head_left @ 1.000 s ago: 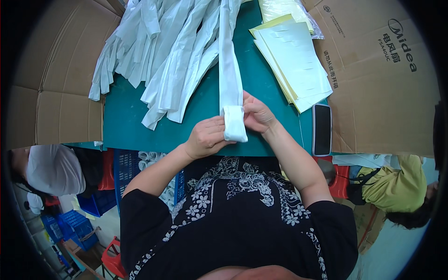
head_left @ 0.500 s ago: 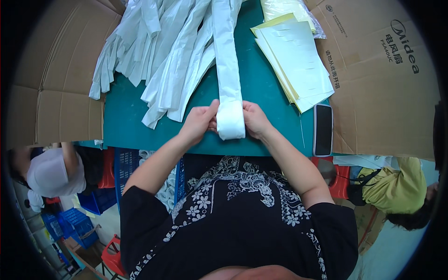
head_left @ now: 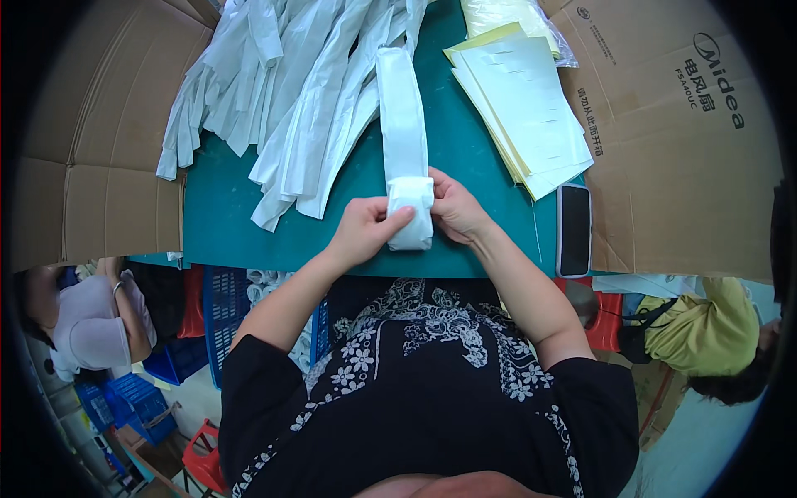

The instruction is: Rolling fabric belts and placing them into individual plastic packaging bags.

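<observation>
A long white strip of thin, soft sheet material [head_left: 403, 116] lies lengthwise on the green table, and its near end is rolled into a flat bundle [head_left: 412, 192]. My left hand [head_left: 362, 231] grips the bundle from the left, thumb pressed across its top and fingers partly hidden beneath. At the bundle's right edge my right hand [head_left: 457, 209] pinches it between thumb and fingers. The strip's far end lies beside a pile of similar loose white strips [head_left: 307, 108], spread over the table's back left.
Yellow-backed white label sheets [head_left: 523, 108] lie at the back right, near a plastic-wrapped yellow pack [head_left: 510, 21]. A phone [head_left: 574, 231] rests by the right edge. Cardboard walls [head_left: 124, 199] flank the green table [head_left: 224, 207]. A blue crate [head_left: 224, 315] stands below; two people sit nearby.
The strip's far end has come nearer, and its flat length is shorter. My left thumb has moved onto the top of the bundle. My right hand still holds the right edge.
</observation>
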A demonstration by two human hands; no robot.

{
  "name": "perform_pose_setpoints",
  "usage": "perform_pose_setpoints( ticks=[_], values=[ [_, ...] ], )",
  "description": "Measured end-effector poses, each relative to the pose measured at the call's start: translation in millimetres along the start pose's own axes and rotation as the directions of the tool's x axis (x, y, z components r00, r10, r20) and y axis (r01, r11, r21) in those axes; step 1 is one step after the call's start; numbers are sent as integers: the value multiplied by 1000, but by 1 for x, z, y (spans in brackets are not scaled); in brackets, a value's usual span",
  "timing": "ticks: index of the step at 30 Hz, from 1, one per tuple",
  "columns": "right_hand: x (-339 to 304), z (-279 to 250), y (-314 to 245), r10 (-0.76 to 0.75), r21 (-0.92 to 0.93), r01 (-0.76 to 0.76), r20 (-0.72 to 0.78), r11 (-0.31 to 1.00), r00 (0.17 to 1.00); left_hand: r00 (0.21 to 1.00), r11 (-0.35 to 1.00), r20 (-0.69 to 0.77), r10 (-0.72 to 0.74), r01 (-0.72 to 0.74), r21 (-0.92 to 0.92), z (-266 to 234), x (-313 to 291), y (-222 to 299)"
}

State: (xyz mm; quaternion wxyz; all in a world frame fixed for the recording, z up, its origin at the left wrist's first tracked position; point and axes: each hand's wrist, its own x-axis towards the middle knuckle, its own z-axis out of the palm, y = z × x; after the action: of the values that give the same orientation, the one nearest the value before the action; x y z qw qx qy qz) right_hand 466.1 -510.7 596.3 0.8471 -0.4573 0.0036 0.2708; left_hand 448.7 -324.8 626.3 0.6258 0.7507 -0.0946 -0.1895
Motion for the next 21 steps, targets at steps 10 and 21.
perform_pose_setpoints(
  ticks=[10, 21],
  values=[
    [-10, 8, -4, 191, 47, -187, -368, 981, 910, 874, 832, 80, 479, -481, 275, -3, 0, -19],
    [-10, 4, -5, 58, 312, -67, 38, 948, 998, 940, 939, -55, 338, -333, 84, 23, -6, -9]
  ],
)
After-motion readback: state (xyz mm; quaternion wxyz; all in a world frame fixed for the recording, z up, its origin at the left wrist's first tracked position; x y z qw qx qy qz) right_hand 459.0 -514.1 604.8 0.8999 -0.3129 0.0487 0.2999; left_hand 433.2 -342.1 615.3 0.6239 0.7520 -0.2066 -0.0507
